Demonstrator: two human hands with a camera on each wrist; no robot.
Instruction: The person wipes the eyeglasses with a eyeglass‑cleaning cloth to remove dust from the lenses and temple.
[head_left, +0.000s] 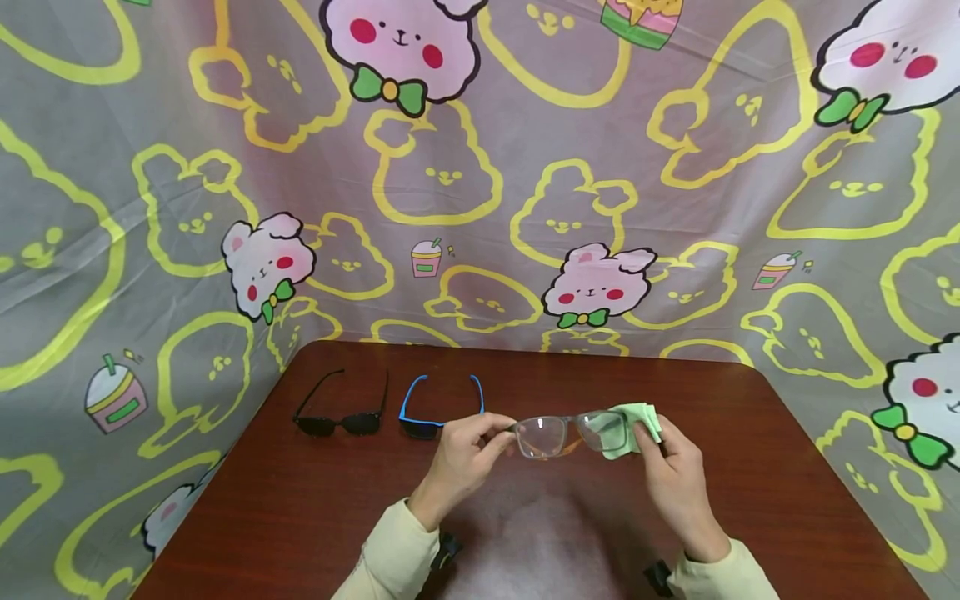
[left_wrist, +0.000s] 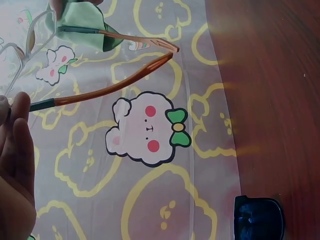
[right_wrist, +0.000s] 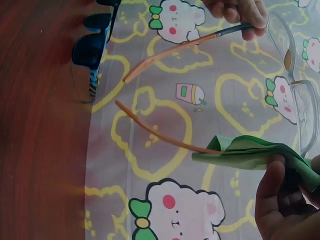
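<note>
A pair of clear-framed eyeglasses (head_left: 542,438) with orange-brown temple arms (left_wrist: 95,96) is held up above the table. My left hand (head_left: 467,460) pinches it near the hinge at the left end of the frame. At the other end, my right hand (head_left: 678,482) grips a light green cleaning cloth (head_left: 642,417). That cloth (right_wrist: 240,151) is folded around the hinge end of the right temple arm, and part of it shows behind the right lens. Both temple arms stand unfolded, their tips free in the wrist views.
On the brown table (head_left: 285,508), black sunglasses (head_left: 341,423) lie at the back left with arms unfolded. Blue-framed sunglasses (head_left: 420,428) lie to their right, partly behind my left hand. A patterned cloth backdrop (head_left: 450,292) rises around the table's back and sides.
</note>
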